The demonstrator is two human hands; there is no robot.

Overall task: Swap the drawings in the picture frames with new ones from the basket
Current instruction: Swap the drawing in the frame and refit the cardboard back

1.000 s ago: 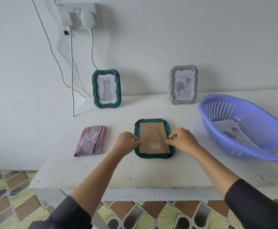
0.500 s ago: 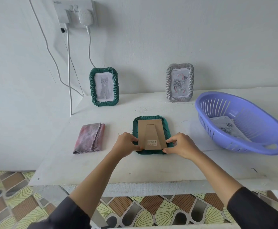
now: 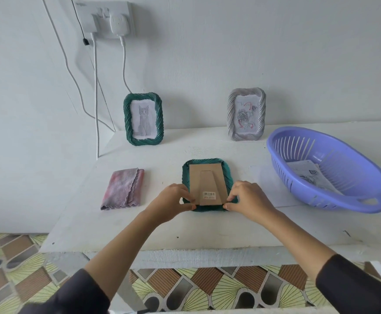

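The frame (image 3: 229,177) lies face-down mid-desk (image 3: 185,230), basket (image 3: 334,206) at its 3 o'clock, with the left grip (image 3: 173,199) and right grip (image 3: 248,200) pinching its 7 and 5 o'clock corners, so uneven prying could crease the backing (image 3: 207,182) or skid the frame.

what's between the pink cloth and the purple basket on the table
Head view: a face-down green frame, cardboard back up, lies between the pink cloth and purple basket; left hand and right hand grip its near corners.

Left hand (image 3: 172,201) and right hand (image 3: 249,200) pinch the near corners of the face-down green frame (image 3: 230,177).
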